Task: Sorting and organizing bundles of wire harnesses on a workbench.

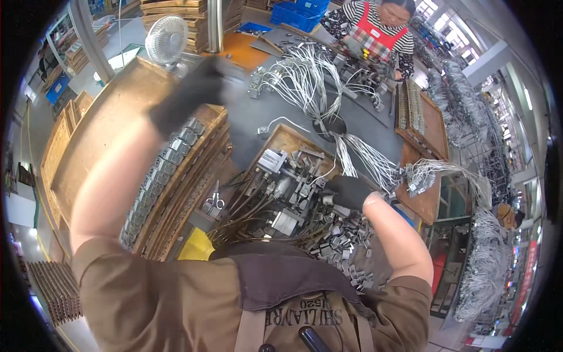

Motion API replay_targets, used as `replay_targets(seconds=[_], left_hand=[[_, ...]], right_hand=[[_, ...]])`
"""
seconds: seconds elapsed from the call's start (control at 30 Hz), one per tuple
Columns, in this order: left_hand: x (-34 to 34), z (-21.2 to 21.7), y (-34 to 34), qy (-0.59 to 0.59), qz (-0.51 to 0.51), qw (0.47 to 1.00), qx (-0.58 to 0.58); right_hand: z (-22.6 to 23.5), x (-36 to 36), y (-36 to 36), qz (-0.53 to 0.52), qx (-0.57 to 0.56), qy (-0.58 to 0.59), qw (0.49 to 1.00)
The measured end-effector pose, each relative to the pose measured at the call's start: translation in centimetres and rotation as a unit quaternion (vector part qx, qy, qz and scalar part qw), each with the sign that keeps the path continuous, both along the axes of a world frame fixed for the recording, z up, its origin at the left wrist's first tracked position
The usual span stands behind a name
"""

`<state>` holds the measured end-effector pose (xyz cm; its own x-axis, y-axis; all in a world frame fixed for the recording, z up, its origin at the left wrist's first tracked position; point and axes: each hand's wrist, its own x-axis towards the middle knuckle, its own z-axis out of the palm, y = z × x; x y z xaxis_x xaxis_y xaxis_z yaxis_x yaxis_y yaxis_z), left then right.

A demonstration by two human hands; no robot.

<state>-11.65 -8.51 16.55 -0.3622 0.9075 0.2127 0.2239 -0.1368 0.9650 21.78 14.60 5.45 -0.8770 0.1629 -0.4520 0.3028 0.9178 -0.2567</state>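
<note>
My left hand (189,97), in a black glove, is raised over the back left of the bench and smeared by motion. Something grey and blurred shows at its fingertips, and I cannot make out whether it is held. Below it runs a row of small metal-cased parts (161,167) on a wooden tray. My right hand (349,192), also in a black glove, is at the right side of a metal fixture (293,188), its fingers curled by a small light-coloured piece (327,200). What they grip is hidden. Loose metal pieces (346,240) lie heaped below that hand.
White cables (319,88) fan across the grey bench (252,114) through a black ring (329,124). Scissors (215,198) lie left of the fixture. A white fan (166,40) stands at back left. Across the bench, a person in a red apron (375,32) works. Stacked trays (422,120) stand right.
</note>
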Motion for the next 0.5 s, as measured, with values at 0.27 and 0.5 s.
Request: replay_targets(seconds=[0.27, 0.5], left_hand=[[16.9, -20.2, 12.3, -0.100, -0.160, 0.949, -0.254], [15.8, -24.7, 14.9, -0.120, -0.267, 0.952, -0.086]], right_hand=[[-1.4, 5.2, 3.1, 0.011, 0.128, -0.060, 0.990], [-2.6, 2.5, 5.2, 0.071, -0.043, -0.184, 0.979]])
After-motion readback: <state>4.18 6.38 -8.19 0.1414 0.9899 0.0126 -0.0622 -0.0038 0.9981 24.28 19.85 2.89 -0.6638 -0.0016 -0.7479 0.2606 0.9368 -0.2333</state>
